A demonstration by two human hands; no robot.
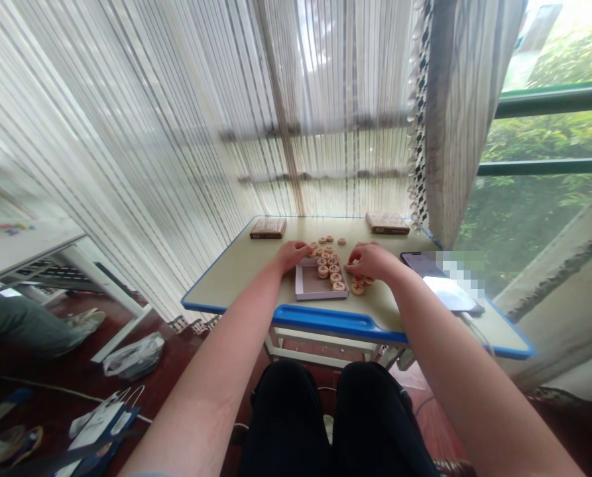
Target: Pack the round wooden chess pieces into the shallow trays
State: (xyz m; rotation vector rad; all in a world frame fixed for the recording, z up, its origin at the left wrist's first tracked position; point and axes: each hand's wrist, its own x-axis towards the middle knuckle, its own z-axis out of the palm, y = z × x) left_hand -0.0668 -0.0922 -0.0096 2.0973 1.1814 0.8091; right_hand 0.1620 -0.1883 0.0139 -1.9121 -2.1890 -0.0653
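Round wooden Chinese chess pieces [334,269] with black and red characters are heaped in the right part of a shallow pale box [303,291]. At the box's far left corner is my left hand [294,254], its fingers pressed together against the pieces at the back; what they hold is hidden. Beside the box's right wall my right hand [370,258] is closed, thumb and fingers pinching a Chinese chess piece that is mostly covered. More loose pieces [358,289] lie under and in front of this hand. A few others [342,241] are scattered beyond the box.
Two flat brown boxes [268,228] [387,223] lie at the table's far corners. A tablet or phone [445,285] with a cable rests on the right side. The table [226,278] has a blue edge. A string curtain [325,99] hangs behind; another person's leg [32,324] shows at left.
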